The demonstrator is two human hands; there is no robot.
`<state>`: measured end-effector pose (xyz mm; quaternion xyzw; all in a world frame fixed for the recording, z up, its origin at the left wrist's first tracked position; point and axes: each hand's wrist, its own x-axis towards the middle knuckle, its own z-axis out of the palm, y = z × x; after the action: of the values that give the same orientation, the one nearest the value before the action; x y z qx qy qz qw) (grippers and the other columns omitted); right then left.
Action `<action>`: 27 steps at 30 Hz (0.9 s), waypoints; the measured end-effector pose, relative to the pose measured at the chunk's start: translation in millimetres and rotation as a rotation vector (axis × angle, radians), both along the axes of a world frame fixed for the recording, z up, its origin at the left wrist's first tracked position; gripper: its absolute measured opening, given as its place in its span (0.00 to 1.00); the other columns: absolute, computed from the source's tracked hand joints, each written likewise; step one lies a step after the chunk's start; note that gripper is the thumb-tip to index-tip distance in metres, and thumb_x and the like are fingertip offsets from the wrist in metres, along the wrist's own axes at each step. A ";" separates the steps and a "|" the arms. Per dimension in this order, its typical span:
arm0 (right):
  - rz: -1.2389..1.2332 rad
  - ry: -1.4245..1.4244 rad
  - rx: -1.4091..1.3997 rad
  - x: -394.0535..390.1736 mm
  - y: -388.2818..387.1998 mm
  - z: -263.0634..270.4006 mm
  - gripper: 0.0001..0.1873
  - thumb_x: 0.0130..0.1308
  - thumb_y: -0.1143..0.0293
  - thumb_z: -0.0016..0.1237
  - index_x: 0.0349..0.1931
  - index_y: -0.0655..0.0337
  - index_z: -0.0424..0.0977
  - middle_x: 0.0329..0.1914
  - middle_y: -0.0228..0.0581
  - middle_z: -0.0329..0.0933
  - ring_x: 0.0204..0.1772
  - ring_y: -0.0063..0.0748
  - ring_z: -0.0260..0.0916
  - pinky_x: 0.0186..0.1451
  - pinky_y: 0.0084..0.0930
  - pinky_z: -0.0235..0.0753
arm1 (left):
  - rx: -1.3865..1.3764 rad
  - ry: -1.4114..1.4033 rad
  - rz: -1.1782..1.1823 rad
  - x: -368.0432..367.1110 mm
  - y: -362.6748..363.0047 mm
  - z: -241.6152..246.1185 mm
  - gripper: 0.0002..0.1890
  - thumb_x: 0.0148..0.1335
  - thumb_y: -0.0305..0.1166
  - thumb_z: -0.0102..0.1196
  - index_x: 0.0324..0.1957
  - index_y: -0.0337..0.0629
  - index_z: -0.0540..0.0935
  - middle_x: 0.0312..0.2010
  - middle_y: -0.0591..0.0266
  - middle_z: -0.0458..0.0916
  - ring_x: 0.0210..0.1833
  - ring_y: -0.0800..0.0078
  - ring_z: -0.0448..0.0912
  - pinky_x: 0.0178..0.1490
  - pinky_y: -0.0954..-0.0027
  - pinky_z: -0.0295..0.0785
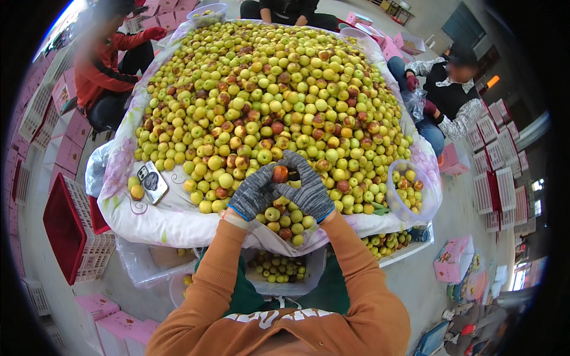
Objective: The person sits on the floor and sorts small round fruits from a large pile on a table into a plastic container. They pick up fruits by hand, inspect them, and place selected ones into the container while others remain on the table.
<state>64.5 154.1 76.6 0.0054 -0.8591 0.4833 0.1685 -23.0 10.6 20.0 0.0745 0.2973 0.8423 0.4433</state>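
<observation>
A reddish-brown jujube (280, 174) is held at the fingertips of my left hand (253, 192), which wears a grey knitted glove with a blue cuff. My right hand (308, 183), gloved alike, curves around the same fruit from the other side, thumb below and fingers above. Whether the right fingers press on it I cannot tell. Both hands are over the near edge of a large heap of yellow-green and brown jujubes (267, 89). The heap lies on a white flowered cloth (129, 218). Several more jujubes rest in a fold of the cloth below my wrists.
A phone (152, 182) lies on the cloth at left. A clear plastic bowl (409, 214) of jujubes stands at right. Below the edge is a bin (285, 288) with jujubes. Crates (75, 231) and pink boxes (454, 258) flank the table. Several people sit around it, including a gloved person (449, 100).
</observation>
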 end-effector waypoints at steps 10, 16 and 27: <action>-0.064 -0.083 -0.234 -17.8 -11.6 -16.4 0.27 0.53 0.73 0.62 0.55 0.61 0.70 0.50 0.40 0.74 0.53 0.30 0.72 0.57 0.29 0.74 | 0.106 0.385 0.096 -8.1 -5.0 -20.3 0.24 0.59 0.20 0.55 0.59 0.36 0.69 0.54 0.57 0.75 0.54 0.70 0.75 0.57 0.69 0.73; -0.043 -0.033 -0.275 -25.1 -11.7 -25.5 0.26 0.52 0.72 0.62 0.52 0.63 0.71 0.48 0.40 0.75 0.49 0.29 0.74 0.54 0.27 0.76 | 0.197 0.197 0.039 -10.3 -8.2 -17.5 0.22 0.61 0.18 0.49 0.59 0.38 0.70 0.53 0.61 0.75 0.50 0.73 0.75 0.51 0.74 0.76; -0.124 0.018 -0.112 -11.9 -11.9 -23.7 0.25 0.50 0.73 0.60 0.51 0.62 0.70 0.47 0.40 0.73 0.49 0.32 0.73 0.54 0.28 0.75 | -0.016 0.098 0.085 -3.3 -0.7 -2.0 0.17 0.67 0.37 0.51 0.55 0.41 0.75 0.46 0.64 0.79 0.44 0.75 0.78 0.43 0.72 0.78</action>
<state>52.6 142.2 52.9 -0.0531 -0.8280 0.5189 0.2058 -26.4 10.0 18.0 0.0993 0.3284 0.8534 0.3924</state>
